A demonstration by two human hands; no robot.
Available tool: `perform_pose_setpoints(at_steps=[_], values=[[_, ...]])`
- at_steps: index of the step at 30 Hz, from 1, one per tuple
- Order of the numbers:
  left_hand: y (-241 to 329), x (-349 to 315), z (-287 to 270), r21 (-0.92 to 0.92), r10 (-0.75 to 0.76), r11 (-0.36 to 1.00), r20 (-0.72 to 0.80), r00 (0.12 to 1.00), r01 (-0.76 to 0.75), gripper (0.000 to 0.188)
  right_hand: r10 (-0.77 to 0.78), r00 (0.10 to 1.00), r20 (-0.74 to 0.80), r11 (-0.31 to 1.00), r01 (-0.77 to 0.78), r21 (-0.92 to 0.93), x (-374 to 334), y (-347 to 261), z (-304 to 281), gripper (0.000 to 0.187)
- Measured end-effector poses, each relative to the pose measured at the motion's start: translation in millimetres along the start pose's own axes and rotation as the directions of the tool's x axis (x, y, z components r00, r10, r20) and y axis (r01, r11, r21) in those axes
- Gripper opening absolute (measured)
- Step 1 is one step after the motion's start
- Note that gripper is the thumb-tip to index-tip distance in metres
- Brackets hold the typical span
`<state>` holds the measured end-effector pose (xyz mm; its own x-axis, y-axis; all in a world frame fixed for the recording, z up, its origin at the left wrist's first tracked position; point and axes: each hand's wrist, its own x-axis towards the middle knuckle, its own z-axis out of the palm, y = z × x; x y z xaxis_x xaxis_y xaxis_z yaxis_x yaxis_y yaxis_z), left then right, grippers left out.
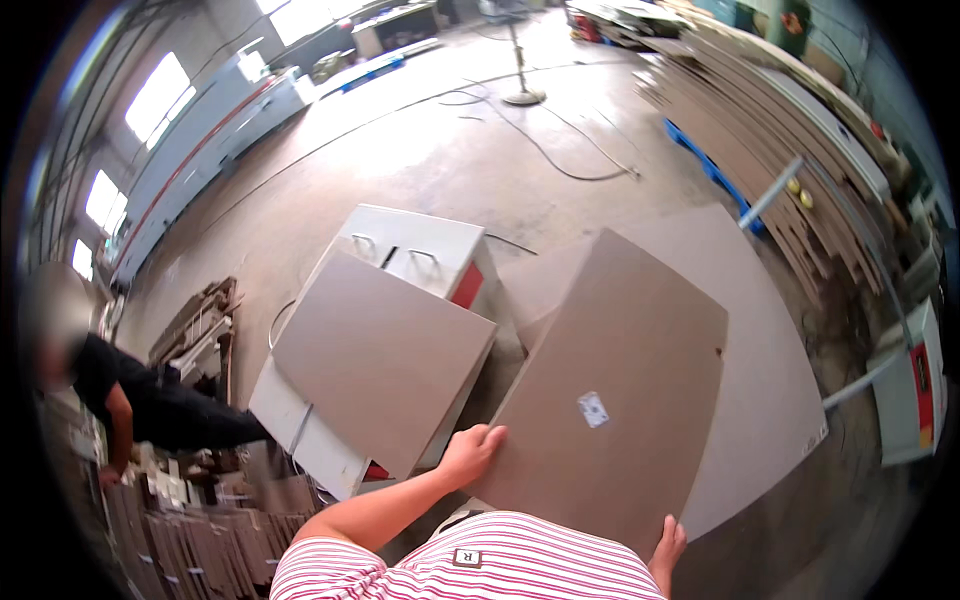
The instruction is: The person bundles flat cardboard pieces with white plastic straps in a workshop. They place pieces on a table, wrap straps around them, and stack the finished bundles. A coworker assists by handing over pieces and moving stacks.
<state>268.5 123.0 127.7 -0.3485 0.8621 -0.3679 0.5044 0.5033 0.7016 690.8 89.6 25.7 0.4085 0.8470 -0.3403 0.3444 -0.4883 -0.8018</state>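
A large brown-grey board (640, 350) is held in front of me, tilted, with a small white label (592, 409) on its face. My left hand (472, 455) grips its left edge, fingers closed over it. Low on the opposite edge, my right hand (668, 545) is closed round the board, partly hidden by it. Just left lies another flat board (385, 350) on top of a white metal cabinet (420, 237) with two handles. Behind and to the right of the held board is a wide pale sheet (760, 370).
Stacked long boards (760, 130) line the right, near a blue pallet (700, 165) and a metal rail (770, 192). At left, a person in dark clothes (150, 400) stands by upright panels (215, 540). A cable (560, 165) trails over the floor from a stand (522, 95).
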Motion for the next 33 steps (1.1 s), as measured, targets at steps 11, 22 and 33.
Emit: perform_pose_setpoints(at_steps=[11, 22, 33], values=[[-192.6, -113.8, -59.4, -0.66, -0.58, 0.743, -0.55, 0.601, 0.113, 0.064, -0.543, 0.524, 0.656, 0.594, 0.792, -0.141, 21.5, -273.4, 248.5, 0.05], [-300.0, -106.2, -80.7, -0.606, -0.702, 0.703, -0.507, 0.5, 0.373, 0.061, -0.343, 0.356, 0.87, 0.269, 0.924, -0.272, -26.0, -335.7, 461.3, 0.066], [-298.7, -39.6, -21.9, -0.794, -0.71, 0.553, -0.291, 0.641, 0.253, 0.039, 0.1, 0.336, 0.936, 0.424, 0.837, -0.346, 106.3, -318.7, 573.2, 0.064]])
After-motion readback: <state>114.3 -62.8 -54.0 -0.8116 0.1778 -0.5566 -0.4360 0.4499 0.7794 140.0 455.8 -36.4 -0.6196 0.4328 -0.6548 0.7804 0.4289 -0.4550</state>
